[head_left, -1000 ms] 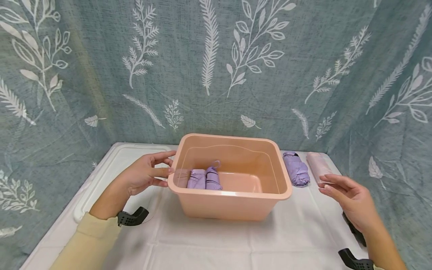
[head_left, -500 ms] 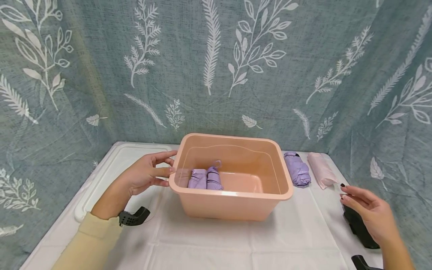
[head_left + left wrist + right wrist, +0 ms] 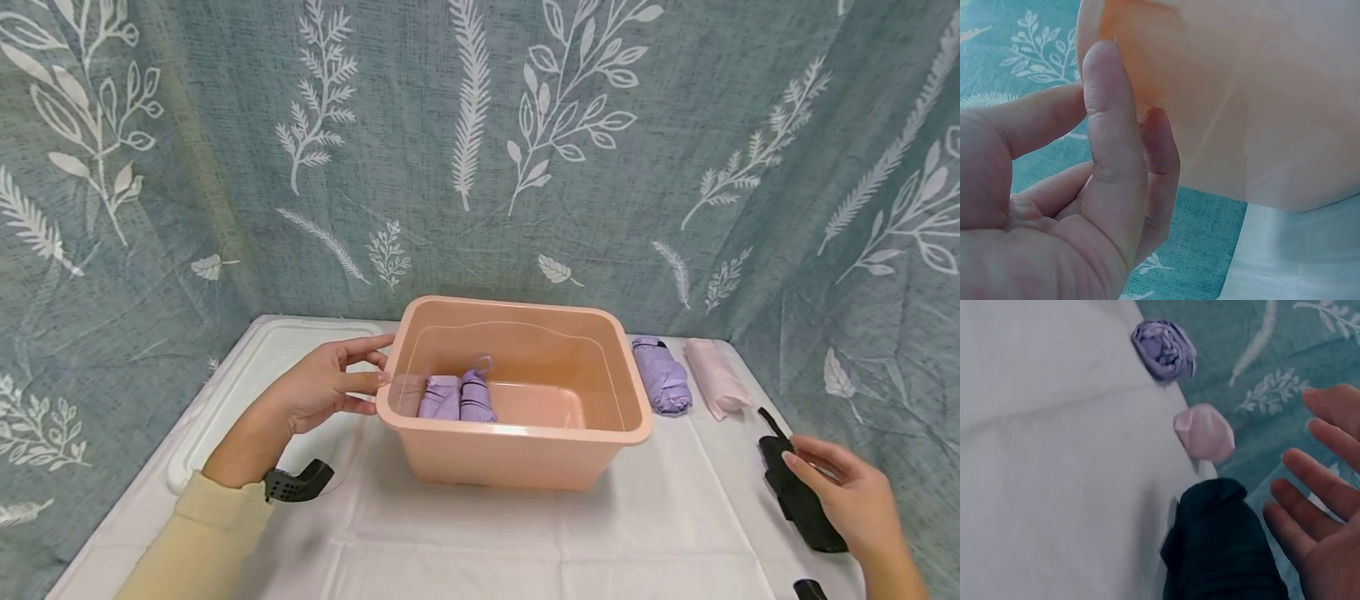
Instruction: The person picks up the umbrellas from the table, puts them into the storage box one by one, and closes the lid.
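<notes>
My left hand holds the left rim of a peach plastic bin, thumb and fingertips at its edge. In the left wrist view, the curled fingers lie against the bin wall. Two lilac folded umbrellas lie side by side in the bin's left part. At the table's right edge lies a black folded umbrella with a strap at its far end. My right hand hovers beside and partly over it, fingers spread and nearly straight, as the right wrist view shows.
Right of the bin lie another lilac folded umbrella and a pale pink wrapped bundle. A white lid lies flat on the left, partly behind the left arm. Leaf-patterned curtain surrounds the white-covered table.
My right hand has moved right and toward me, from the pale pink bundle to the black umbrella, whose strap now shows. My left hand and the bin have stayed put.
</notes>
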Available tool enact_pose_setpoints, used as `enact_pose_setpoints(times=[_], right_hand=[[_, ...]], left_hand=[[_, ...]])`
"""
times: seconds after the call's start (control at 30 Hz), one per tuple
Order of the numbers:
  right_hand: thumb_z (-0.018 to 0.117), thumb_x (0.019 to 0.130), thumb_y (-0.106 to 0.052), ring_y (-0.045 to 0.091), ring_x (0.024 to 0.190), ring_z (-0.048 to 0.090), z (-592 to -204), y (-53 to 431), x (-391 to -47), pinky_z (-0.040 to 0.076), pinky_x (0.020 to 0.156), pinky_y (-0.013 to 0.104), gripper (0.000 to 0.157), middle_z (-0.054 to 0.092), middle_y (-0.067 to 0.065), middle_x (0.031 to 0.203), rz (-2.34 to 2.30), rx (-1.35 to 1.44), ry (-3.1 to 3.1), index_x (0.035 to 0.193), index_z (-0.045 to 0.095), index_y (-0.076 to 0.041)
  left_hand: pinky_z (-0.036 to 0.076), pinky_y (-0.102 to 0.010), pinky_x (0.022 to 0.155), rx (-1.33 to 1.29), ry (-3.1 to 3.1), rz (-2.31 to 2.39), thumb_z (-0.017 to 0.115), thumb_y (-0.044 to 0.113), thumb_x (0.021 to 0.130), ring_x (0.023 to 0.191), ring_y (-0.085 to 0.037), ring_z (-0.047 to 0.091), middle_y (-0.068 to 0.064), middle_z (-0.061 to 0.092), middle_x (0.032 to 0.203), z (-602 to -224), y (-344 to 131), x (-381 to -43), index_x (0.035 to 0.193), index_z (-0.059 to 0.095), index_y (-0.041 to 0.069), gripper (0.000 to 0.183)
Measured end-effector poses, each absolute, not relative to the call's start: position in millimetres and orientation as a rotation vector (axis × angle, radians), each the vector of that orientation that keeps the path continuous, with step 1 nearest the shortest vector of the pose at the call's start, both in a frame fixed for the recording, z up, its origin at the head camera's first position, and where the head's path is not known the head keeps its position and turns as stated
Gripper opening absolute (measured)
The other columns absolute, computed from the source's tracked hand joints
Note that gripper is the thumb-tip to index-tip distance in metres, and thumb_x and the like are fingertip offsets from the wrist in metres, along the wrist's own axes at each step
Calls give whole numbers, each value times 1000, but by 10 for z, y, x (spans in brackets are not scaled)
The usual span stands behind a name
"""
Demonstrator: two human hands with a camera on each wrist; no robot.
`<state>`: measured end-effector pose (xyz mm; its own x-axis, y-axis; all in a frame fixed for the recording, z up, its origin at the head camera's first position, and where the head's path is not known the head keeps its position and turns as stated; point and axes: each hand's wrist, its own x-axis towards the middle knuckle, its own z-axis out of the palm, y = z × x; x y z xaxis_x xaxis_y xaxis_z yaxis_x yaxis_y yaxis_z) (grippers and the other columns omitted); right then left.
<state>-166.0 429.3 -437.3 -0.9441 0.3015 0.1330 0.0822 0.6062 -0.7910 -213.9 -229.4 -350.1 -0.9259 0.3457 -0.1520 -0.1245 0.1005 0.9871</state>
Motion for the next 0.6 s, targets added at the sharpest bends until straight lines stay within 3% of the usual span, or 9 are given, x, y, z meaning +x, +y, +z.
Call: enact_pose_setpoints(times=[0.1,0.2,0.27,0.37,0.43,0.5,0.6], right_hand=[[75,93,-45,-27,90,42,-4433,4346,-1671,43,67,-2,63,50,-43,101,1096,-386,-2638,136,64,0],[71,93,-53,-25,89,34,-4473,4413,-1687,41,65,-1,70,64,-21,117,978,-423,-2722,139,62,-2],[68,94,-56,-10,100,50,-4487,4448,-1702,47,70,6,72,66,4,133,928,-432,-2779,141,60,-2],[64,97,-56,28,121,57,-4475,4472,-1725,57,89,35,75,47,35,148,915,-447,-2847,144,55,0],[62,98,-56,52,129,45,-4468,4481,-1742,52,93,55,76,43,37,150,938,-472,-2874,146,51,2],[61,99,-56,55,132,42,-4458,4497,-1758,47,95,65,79,37,38,153,1002,-507,-2894,149,47,4],[58,99,-59,59,137,34,-4450,4552,-1787,44,100,69,85,28,39,157,1111,-564,-2940,153,39,3]], left_hand=[[65,-32,75,222,2040,1885,72,10,96,88,-14,71,-7,51,120,-3507,-2299,-2137,162,32,10,77],[65,-32,75,221,2037,1887,72,10,96,88,-14,71,-7,52,120,-3512,-2300,-2133,162,31,10,77],[65,-32,75,221,2037,1887,72,10,96,87,-14,71,-7,52,120,-3513,-2299,-2131,162,31,10,78],[65,-32,75,220,2042,1884,72,9,96,86,-14,71,-7,52,120,-3508,-2297,-2131,162,31,10,78],[65,-32,75,216,2045,1882,72,9,95,85,-14,71,-7,52,120,-3509,-2298,-2137,162,32,10,78],[65,-32,75,212,2046,1882,73,9,95,85,-13,71,-6,52,120,-3510,-2296,-2143,161,33,10,77],[65,-32,75,212,2044,1883,73,8,95,85,-13,70,-7,52,120,-3513,-2294,-2150,161,33,10,77]])
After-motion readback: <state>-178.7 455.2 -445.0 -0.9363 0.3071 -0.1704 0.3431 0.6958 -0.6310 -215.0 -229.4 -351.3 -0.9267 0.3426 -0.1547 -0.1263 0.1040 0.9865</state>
